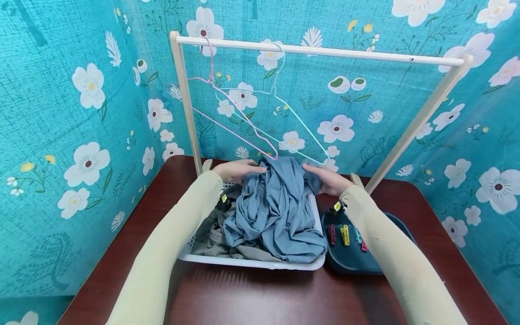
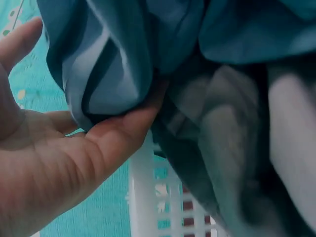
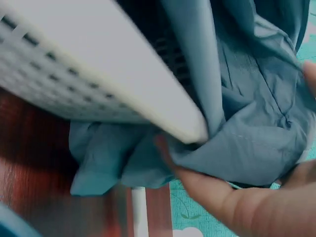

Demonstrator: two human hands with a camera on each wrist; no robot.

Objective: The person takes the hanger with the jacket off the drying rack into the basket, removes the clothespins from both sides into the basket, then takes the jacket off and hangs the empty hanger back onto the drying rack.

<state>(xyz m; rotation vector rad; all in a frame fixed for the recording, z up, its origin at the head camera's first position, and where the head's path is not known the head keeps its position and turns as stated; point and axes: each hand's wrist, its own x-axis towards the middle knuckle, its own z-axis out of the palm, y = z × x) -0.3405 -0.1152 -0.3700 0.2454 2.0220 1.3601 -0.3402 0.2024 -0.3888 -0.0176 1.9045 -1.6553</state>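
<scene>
A crumpled blue-grey garment (image 1: 280, 207) is heaped over the white basket (image 1: 252, 262), its fabric bunched in folds. My left hand (image 1: 237, 170) holds its back left part; in the left wrist view that hand (image 2: 74, 148) has its fingers under a blue fold and its thumb apart at the side. At the back right, my right hand (image 1: 331, 179) holds another part of it. The right wrist view shows the right fingers (image 3: 217, 192) under the cloth beside the basket's corner, where some fabric hangs outside the rim. Grey-brown cloth (image 1: 215, 239) lies beneath in the basket.
A wooden rack stands behind, with a pink hanger (image 1: 248, 118) and a light blue hanger (image 1: 302, 122) on its rail (image 1: 345, 52). To the right, a dark tray (image 1: 353, 266) holds several coloured clothespins (image 1: 345, 235). Everything stands on a dark red table (image 1: 227, 298).
</scene>
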